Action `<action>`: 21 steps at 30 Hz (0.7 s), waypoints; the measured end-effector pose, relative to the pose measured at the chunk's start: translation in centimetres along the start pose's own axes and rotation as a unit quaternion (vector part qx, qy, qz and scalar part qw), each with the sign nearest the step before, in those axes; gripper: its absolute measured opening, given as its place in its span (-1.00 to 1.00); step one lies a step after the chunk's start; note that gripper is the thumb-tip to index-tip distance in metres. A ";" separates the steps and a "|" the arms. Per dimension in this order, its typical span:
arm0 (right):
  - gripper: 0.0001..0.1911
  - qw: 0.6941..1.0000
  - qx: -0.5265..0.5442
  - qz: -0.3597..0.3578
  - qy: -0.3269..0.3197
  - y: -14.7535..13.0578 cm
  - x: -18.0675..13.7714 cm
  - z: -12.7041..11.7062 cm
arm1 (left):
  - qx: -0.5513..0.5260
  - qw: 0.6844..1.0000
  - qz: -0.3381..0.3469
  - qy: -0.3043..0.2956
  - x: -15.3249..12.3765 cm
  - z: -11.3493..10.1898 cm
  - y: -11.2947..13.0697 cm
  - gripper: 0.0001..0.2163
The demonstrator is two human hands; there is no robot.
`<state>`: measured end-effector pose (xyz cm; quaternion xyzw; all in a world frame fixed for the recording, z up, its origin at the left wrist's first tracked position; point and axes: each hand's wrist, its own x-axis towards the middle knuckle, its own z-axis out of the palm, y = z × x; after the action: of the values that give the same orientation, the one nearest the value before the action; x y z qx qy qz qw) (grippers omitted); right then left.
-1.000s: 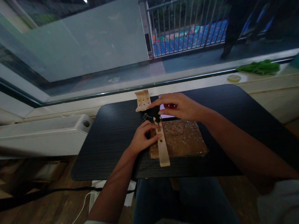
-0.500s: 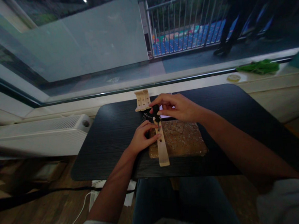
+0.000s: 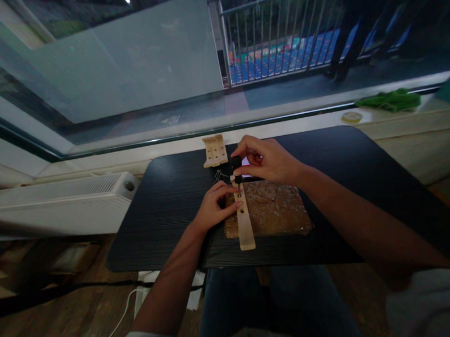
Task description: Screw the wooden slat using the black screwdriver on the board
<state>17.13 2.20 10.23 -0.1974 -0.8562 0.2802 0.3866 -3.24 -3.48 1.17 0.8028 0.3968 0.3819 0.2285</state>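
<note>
Looking down at a dark ribbed table (image 3: 166, 213), we see both of our bare hands at work over a brown speckled board (image 3: 278, 211) that lies flat near the table's front edge. A pale wooden strip (image 3: 245, 223) with holes along it lies across the left part of that board, running from the front edge toward the window. Our left hand (image 3: 212, 210) rests at the strip's far end, fingers curled together and pressed on the wood, the thumb touching its left side near one of the holes. Our right hand (image 3: 268, 160) hovers just above the same end, its thumb and forefinger pinched shut on a small black tool (image 3: 236, 170) that stands upright with its tip down at the top of the strip; whether the tip sits in a hole we cannot tell. Just behind the tool, a bright patch shows under our right palm, too hidden to name. Another wooden piece (image 3: 215, 151) with several holes lies near the table's far edge, a little apart from the hands, and a small dark metal clutter (image 3: 220, 176) sits between it and our left hand. On the sill to the right lie a green cloth (image 3: 390, 100) and a small roll of tape (image 3: 352, 117).
</note>
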 end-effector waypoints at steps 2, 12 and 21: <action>-0.68 1.000 -0.009 0.008 0.008 0.1 0.0 0.1 | -0.001 1.000 0.001 0.001 0.0 0.0 -0.1 -0.75; -0.64 0.997 -0.054 0.014 0.046 -0.1 0.0 0.6 | 0.001 1.000 0.008 0.002 0.0 0.0 -0.2 -0.75; -0.67 0.997 -0.067 -0.011 0.039 -0.5 0.0 0.7 | -0.004 1.000 0.000 -0.001 0.0 0.0 -0.1 -0.76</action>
<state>16.55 1.59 10.14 -0.2248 -0.8593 0.2099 0.4087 -3.31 -3.44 1.08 0.8024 0.3949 0.3828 0.2317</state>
